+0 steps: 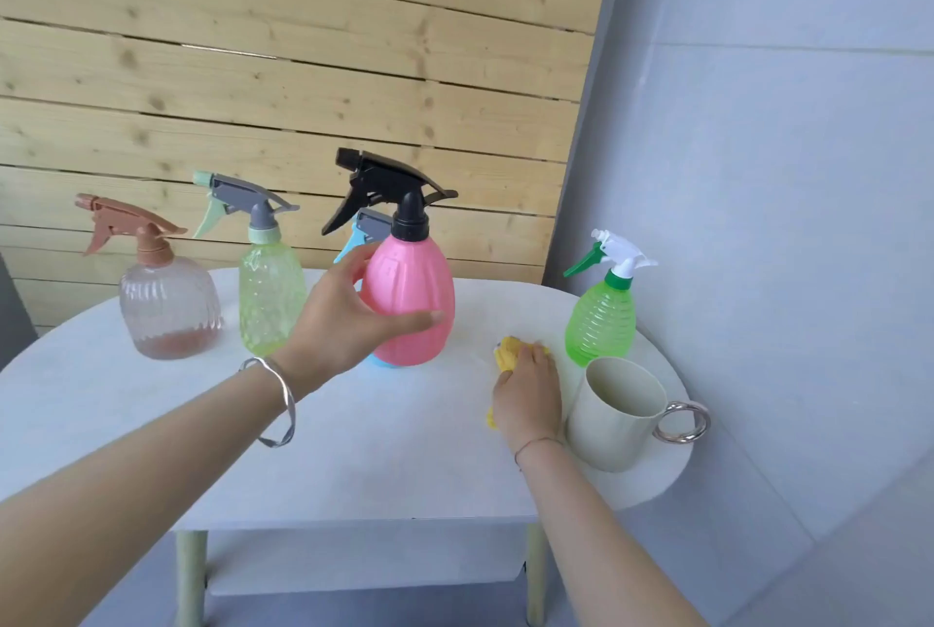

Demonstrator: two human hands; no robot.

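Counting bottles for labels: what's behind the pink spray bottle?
A blue spray bottle: only its trigger, grey head and base edge show. The pink spray bottle and left hand cover its body.

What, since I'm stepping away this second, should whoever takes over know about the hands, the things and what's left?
The left hand grips the pink bottle, whose base looks set on the table.
The right hand holds the yellow cloth down on the table, beside the cup.
Done: how much is wiped cannot be told.
Left: probably shift the bottle and wipe its spot.
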